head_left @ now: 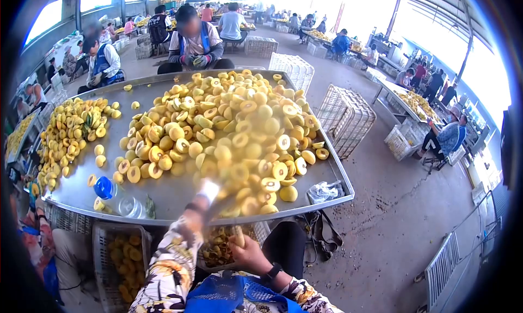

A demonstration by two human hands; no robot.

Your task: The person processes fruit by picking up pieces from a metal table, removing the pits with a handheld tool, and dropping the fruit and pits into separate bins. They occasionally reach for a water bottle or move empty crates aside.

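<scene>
A large heap of halved yellow peaches (218, 122) lies on the metal table (180, 196), many showing brown centres. My left hand (208, 190), in something white, reaches over the table's near edge to the front of the heap; motion blur hides its fingers. My right hand (249, 254), with a dark watch on the wrist, is closed around a short pale handle (239, 235) that sticks up from the fist; the rest of that tool is hidden. Below both hands sits a crate of brownish scraps (220, 245).
A clear bottle with a blue cap (111, 192) lies on the table, and a crumpled plastic bag (325, 192) is at its right corner. A crate of peach pieces (125, 258) stands at lower left. White crates (346, 120) flank the table. A co-worker (196, 41) sits opposite.
</scene>
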